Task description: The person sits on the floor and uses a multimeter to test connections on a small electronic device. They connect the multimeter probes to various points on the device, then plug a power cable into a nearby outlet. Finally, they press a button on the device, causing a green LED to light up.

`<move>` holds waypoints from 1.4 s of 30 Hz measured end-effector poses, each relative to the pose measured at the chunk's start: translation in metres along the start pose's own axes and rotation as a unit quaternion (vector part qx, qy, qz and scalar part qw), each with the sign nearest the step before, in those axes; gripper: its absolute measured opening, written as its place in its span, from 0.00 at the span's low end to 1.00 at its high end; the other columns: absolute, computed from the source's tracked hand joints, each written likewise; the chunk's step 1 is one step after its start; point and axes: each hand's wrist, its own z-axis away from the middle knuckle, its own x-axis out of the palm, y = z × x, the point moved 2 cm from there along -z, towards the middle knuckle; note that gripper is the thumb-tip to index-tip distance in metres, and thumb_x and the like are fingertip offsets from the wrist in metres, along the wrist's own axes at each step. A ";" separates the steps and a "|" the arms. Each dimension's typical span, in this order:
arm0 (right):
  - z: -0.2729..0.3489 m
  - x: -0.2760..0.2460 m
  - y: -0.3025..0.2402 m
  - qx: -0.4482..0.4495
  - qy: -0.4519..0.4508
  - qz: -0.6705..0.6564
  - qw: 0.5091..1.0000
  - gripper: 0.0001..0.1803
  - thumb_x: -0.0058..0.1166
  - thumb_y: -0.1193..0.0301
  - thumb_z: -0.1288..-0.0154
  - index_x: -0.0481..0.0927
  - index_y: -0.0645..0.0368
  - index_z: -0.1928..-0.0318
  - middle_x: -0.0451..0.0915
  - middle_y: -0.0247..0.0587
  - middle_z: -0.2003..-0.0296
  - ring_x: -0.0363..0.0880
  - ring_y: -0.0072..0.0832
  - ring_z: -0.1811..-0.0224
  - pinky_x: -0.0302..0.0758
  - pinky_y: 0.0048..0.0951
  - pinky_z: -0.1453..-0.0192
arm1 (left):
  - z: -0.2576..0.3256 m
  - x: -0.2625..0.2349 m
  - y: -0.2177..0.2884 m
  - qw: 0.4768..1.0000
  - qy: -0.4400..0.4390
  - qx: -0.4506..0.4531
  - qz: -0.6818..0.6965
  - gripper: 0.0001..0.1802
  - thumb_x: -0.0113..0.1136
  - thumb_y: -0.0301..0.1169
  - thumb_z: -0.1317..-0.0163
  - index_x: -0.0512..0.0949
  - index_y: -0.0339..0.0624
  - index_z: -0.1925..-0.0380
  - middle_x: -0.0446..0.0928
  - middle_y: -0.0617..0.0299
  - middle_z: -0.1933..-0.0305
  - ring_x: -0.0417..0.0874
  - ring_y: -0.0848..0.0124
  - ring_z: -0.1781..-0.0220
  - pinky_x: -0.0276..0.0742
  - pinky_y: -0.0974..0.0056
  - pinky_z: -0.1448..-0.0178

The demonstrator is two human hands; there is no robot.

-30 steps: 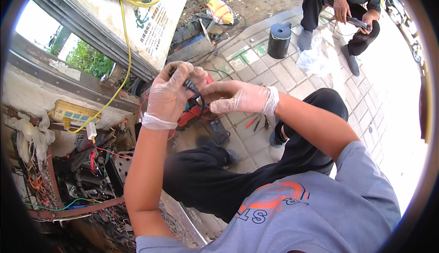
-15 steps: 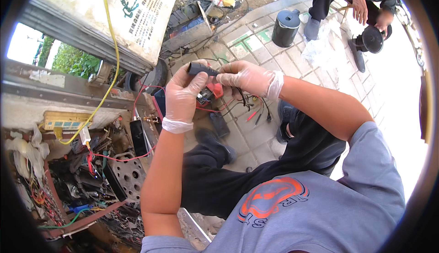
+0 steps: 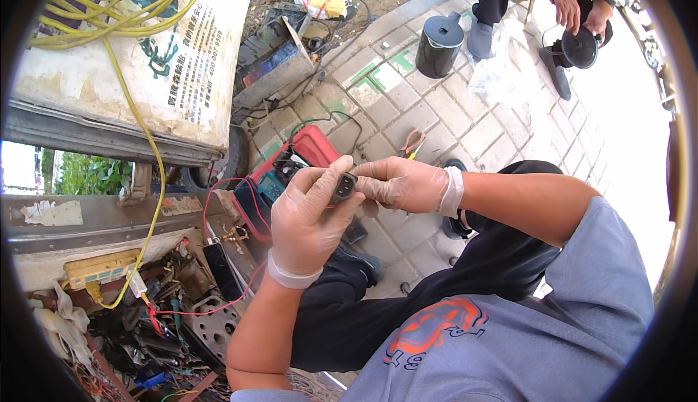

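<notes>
Left hand pinches a black connector between thumb and fingers, end face toward us. Right hand has its fingers bunched against the connector's right side; we can't tell what they grip. We see both held up in front of a red case. Farther out we mark pliers on paving, a dark lidded jug, and, at left, a yellow power strip.
</notes>
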 end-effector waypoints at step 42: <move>-0.207 0.060 0.152 -0.018 0.283 0.445 0.849 0.56 0.71 0.54 0.49 0.53 0.64 0.27 0.69 0.58 0.37 0.70 0.50 0.35 0.72 0.43 0.34 | 0.093 -0.089 -0.099 0.939 -0.100 -0.227 -0.237 0.25 0.66 0.46 0.41 0.81 0.39 0.52 0.82 0.44 0.56 0.82 0.48 0.52 0.75 0.53 0.49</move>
